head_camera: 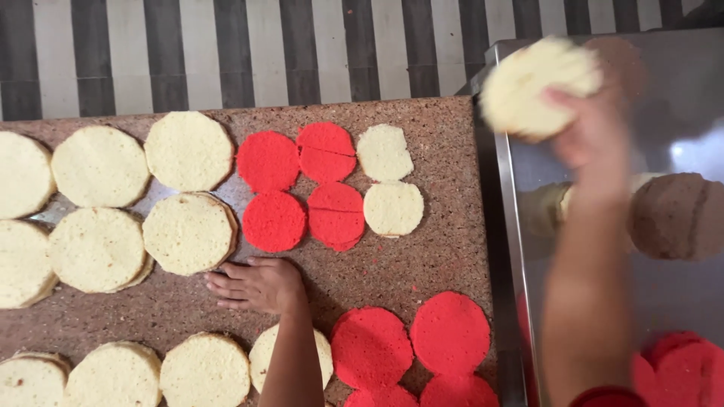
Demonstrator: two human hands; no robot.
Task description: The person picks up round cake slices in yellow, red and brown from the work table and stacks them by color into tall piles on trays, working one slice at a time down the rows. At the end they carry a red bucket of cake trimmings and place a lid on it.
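My right hand, blurred by motion, holds a round pale cake layer up over the steel table on the right. Flat on the speckled brown counter rests my left hand, fingers together and pointing left, next to a pale cake round and touching nothing else. Several pale rounds and red rounds lie spread over the counter in rows.
On the steel table lie a brown-crusted cake and some red rounds at the lower right. More red rounds sit at the counter's near right. A striped grey and white floor shows beyond the counter's far edge.
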